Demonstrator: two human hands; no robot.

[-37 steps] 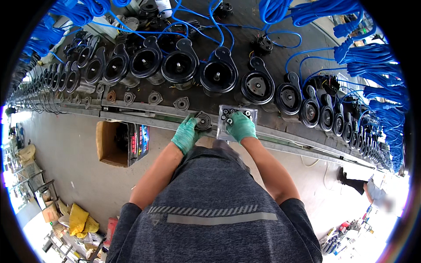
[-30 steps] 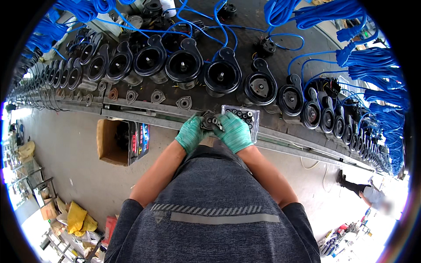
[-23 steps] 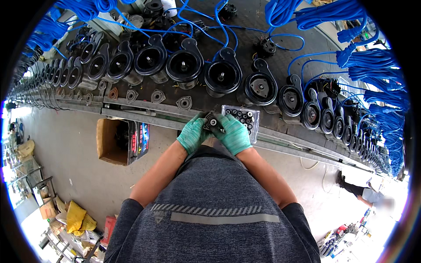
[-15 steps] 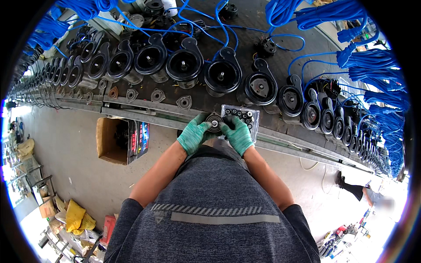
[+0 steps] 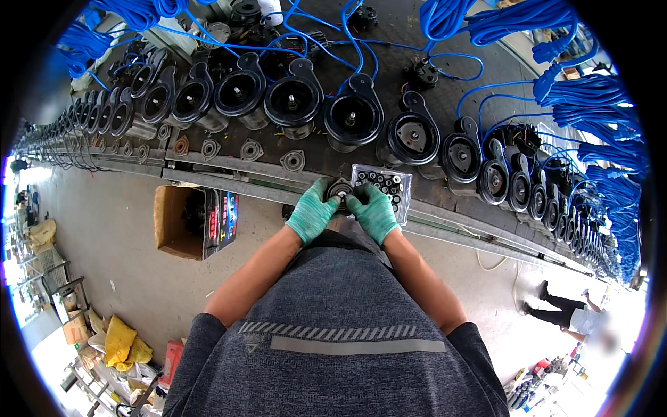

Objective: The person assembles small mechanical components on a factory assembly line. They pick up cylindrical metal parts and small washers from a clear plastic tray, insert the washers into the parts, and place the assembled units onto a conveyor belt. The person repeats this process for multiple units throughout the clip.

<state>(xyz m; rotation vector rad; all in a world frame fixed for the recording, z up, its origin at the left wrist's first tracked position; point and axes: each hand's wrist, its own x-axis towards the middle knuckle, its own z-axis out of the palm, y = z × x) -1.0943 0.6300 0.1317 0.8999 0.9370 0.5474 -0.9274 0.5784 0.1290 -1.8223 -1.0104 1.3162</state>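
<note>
In a green-gloved grip, my left hand [image 5: 311,212] and my right hand [image 5: 375,215] hold a round grey metal flange plate [image 5: 340,186] between them, just off the front edge of the bench. Both thumbs press in at its centre, over a small part I cannot make out. The fingers curl beneath and are mostly hidden. Right behind my right hand, a clear plastic tray [image 5: 408,184] contains several small dark cylinders with pale ends. Similar flange plates [image 5: 292,160] lie along the bench edge to the left.
Black motor housings [image 5: 352,117] stand in a long row on the dark bench [image 5: 306,144]. Blue cable coils [image 5: 590,103] hang at the right and top. An open cardboard box [image 5: 170,222] sits on the floor at left. Another person [image 5: 559,311] is at far right.
My thumbs have closed in over the plate's centre, hiding more of the bright middle part. At far right the other person has come further into view.
</note>
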